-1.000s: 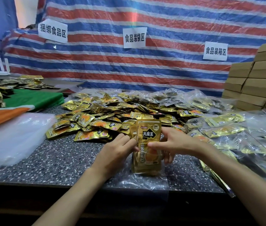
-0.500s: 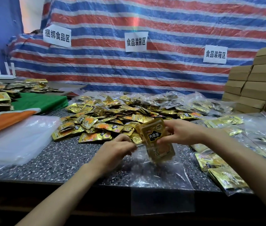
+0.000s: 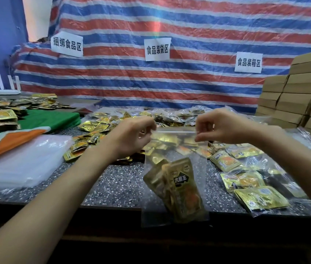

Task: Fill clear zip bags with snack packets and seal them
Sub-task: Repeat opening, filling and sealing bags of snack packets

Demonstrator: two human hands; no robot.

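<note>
Pinching bag (image 3: 172, 142) at top corners, left hand (image 3: 131, 138) and right hand (image 3: 221, 126); hanging limp, probably slippery, bottom-heavy with packets (image 3: 181, 189); gripping zip likely safest.

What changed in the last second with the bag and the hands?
The clear zip bag rose off the table and now hangs; left hand and right hand pinch its top corners. The snack packets slid to its bottom. Loose packet pile and cardboard boxes stayed put.

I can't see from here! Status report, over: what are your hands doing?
Left hand and right hand pinch zip bag top corners. Snack packets inside, bag hanging. Nothing blocking.
</note>
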